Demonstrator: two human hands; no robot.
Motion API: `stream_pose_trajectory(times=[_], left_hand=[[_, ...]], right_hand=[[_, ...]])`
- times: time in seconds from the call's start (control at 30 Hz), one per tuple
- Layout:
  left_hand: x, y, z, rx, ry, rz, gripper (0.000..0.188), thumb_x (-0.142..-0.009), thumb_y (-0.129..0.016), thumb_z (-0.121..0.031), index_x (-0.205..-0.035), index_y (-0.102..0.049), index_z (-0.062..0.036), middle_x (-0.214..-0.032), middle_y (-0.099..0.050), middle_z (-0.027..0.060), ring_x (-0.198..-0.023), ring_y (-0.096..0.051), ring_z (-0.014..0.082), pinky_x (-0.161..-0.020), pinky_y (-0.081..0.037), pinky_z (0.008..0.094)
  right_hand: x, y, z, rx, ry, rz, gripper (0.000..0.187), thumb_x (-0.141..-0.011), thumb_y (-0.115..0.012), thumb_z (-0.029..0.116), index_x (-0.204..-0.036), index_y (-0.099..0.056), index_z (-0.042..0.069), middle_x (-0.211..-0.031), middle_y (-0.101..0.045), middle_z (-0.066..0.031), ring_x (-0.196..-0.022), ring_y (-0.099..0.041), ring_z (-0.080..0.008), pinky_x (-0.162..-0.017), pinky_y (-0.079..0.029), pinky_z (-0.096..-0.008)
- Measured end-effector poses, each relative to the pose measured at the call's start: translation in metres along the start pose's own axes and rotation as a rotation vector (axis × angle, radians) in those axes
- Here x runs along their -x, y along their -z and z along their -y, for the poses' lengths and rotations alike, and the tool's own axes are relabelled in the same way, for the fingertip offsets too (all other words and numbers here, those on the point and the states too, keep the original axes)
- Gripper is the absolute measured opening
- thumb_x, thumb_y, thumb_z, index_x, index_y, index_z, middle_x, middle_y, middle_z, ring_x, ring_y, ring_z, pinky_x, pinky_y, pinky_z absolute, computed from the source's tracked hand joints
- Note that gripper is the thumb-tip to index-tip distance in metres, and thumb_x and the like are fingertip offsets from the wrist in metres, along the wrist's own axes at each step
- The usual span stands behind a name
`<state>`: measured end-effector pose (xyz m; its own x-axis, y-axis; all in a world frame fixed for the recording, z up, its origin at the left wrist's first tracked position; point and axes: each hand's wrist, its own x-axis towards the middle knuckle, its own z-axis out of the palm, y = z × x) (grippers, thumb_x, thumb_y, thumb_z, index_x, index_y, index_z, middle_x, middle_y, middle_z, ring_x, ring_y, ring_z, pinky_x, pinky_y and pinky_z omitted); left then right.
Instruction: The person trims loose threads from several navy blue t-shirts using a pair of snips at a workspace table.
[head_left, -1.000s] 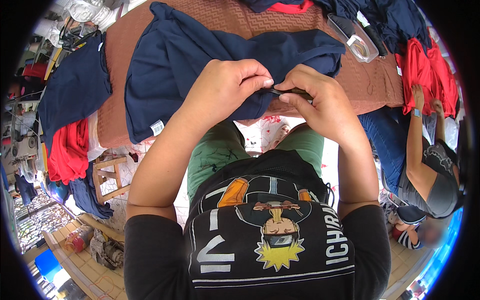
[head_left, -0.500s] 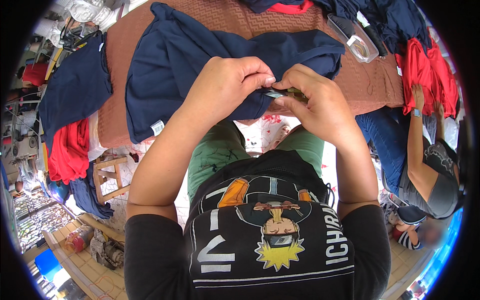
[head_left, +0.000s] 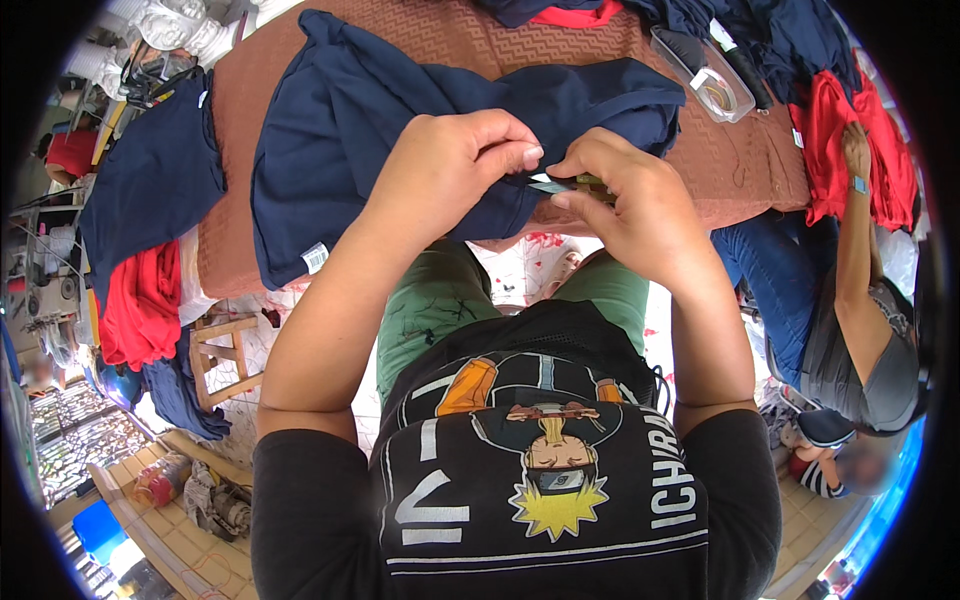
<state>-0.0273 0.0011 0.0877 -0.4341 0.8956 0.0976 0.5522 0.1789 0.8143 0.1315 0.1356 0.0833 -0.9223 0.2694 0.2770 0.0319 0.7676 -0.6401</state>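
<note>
A large navy blue garment lies spread and rumpled over the near side of the table, with a white tag at its lower left corner. My left hand is above its near edge, thumb and forefinger pinched together; whatever they grip is too small to make out. Just right of those fingertips, my right hand is closed around small thread snips, their metal blade pointing left at the cloth edge. The palm and fingers hide most of the handle.
The table has a brown patterned cover. A clear plastic box with tape stands at the far right. Navy cloth and red cloth hang at the left. On the right, another person's hand touches a red garment.
My left fingertips have moved slightly up and left, away from the blade. My right hand stays almost in place. The other person's arm has shifted up along the red garment.
</note>
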Motion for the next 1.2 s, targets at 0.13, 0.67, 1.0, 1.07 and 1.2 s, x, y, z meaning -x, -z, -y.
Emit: stream_pose_trajectory(times=[0.13,0.67,1.0,1.07,1.2], left_hand=[[0.007,0.037,-0.004,0.068,-0.460,0.102,0.024,-0.091,-0.066,-0.025,-0.088,-0.073,-0.0024,-0.082,-0.071,0.0083,-0.081,-0.065,0.0178,-0.071,-0.051,0.0292],[0.004,0.017,0.012,-0.516,-0.193,0.243,0.018,-0.088,-0.065,-0.020,-0.094,-0.072,-0.0044,-0.113,-0.064,0.0075,-0.115,-0.051,0.0283,-0.100,-0.039,0.0385],[0.005,0.027,0.000,-0.003,0.223,0.242,0.017,-0.093,-0.063,-0.017,-0.092,-0.071,-0.0014,-0.089,-0.070,0.0033,-0.080,-0.059,0.0059,-0.073,-0.048,0.0224],[0.006,0.022,0.010,0.117,0.111,0.173,0.017,-0.094,-0.062,-0.017,-0.093,-0.069,-0.0015,-0.090,-0.070,0.0028,-0.077,-0.060,0.0066,-0.074,-0.048,0.0225],[0.009,0.010,0.008,0.315,0.141,0.136,0.016,-0.096,-0.058,-0.019,-0.100,-0.065,-0.0038,-0.093,-0.070,0.0026,-0.078,-0.062,0.0079,-0.074,-0.047,0.0226]], right_hand=[[0.003,0.017,0.000,-0.055,-0.019,-0.032,0.023,-0.077,-0.072,0.007,-0.097,-0.064,0.002,-0.091,-0.061,-0.0118,-0.079,-0.064,-0.0300,-0.070,-0.050,-0.0374],[0.008,-0.032,-0.012,-0.329,-0.439,0.118,0.028,-0.079,-0.078,0.024,-0.083,-0.070,-0.003,-0.065,-0.063,-0.0046,-0.061,-0.058,-0.0107,-0.058,-0.046,-0.0269],[0.011,-0.049,-0.012,-0.267,-0.032,-0.177,0.018,-0.075,-0.077,0.005,-0.087,-0.064,-0.001,-0.079,-0.063,-0.0085,-0.067,-0.062,-0.0182,-0.061,-0.047,-0.0288],[0.013,-0.049,-0.013,-0.254,0.002,-0.155,0.017,-0.075,-0.077,0.000,-0.084,-0.062,-0.002,-0.076,-0.059,-0.0077,-0.066,-0.057,-0.0144,-0.061,-0.045,-0.0266],[0.013,-0.042,-0.007,-0.248,-0.008,-0.080,0.017,-0.075,-0.076,-0.002,-0.084,-0.062,-0.002,-0.076,-0.059,-0.0077,-0.069,-0.060,-0.0152,-0.062,-0.046,-0.0275]])
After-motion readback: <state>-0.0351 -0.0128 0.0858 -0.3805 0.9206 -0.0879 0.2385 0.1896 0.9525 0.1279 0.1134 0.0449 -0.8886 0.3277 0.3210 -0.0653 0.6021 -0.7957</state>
